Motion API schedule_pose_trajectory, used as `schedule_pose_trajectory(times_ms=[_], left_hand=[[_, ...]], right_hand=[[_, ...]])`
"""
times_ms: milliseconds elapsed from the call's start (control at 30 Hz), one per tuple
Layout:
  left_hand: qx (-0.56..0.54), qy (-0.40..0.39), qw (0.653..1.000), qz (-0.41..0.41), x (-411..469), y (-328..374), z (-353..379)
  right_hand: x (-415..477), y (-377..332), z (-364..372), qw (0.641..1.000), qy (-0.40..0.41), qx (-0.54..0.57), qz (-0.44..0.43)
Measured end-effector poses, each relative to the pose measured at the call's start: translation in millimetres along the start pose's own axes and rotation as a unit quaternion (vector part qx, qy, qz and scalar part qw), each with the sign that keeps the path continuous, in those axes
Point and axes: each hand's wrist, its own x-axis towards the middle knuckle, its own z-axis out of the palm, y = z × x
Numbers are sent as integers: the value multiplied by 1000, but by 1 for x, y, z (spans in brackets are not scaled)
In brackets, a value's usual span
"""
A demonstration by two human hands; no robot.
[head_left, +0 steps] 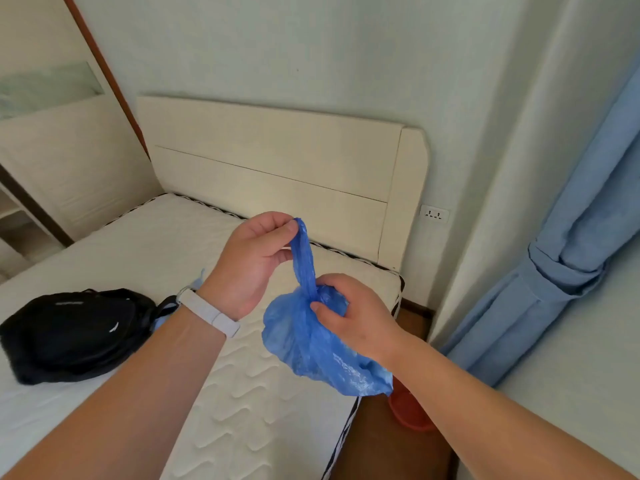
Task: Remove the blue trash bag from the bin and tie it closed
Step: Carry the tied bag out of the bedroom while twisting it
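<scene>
Two hands grip the blue trash bag (304, 344): left hand (249, 265) pinching its limp twisted neck, right hand (349, 313) clamping the thin, light gathered film below.

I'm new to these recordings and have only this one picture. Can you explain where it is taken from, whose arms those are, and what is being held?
There is no machine here. The camera sits on a person's head and looks forward and down, so the two bare arms reaching in from the bottom are that person's own. The left hand, with a pale band on its wrist, pinches the twisted top of a blue trash bag and pulls it upward. The right hand grips the bag's neck just below. The bag hangs in the air, over the edge of a bare mattress. A black bag lies on the mattress at the left. A red bin shows partly on the floor below the trash bag.
</scene>
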Motion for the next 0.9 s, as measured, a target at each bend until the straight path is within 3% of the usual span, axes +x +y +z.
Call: schedule_pose_trajectory(times_ms=[433,700,900], left_hand=[[-25,223,975,-4,-189,29,-125],[-7,354,935,24,-359,68,-188],[17,456,889,44,-491,89,-205]], right_hand=[[-35,-109,146,973,-198,-10,-118],[-111,-206,266,934,-286,34,-212],[-190,-269,338,882,-371,72,-282]])
